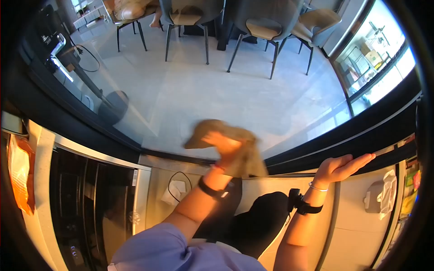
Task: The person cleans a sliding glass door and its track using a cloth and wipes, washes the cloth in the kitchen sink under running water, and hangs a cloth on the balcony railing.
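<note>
1. The left hand [224, 142] lies on a brown cloth [251, 153] at the lower edge of the glass panel [194, 97], near its middle. The fingers are spread loosely rather than closed in a fist; motion blur hides how firmly they grip, so I cannot tell whether the cloth is pinched or only pressed.
2. The cloth spreads to both sides of that hand, one part bunched to the left, the other hanging down to the right across the black bottom frame (its edges are smeared by the blur).
3. The right hand [346, 169] is open and has hold of nothing, its fingers extended, just beside the black frame [303, 158] near the panel's lower right corner. I cannot tell whether it touches the frame.
4. Each forearm carries a black strap near the wrist.
5. Beyond the glass, chairs [266, 29] stand on a pale floor, and a seated person [131, 9] shows in part at the upper left. An upright device [83, 77] stands below that person, near the panel's left edge.
6. On the near side, a dark glossy appliance [92, 198] is at the left, and a tissue box [374, 198] at the right.
</note>
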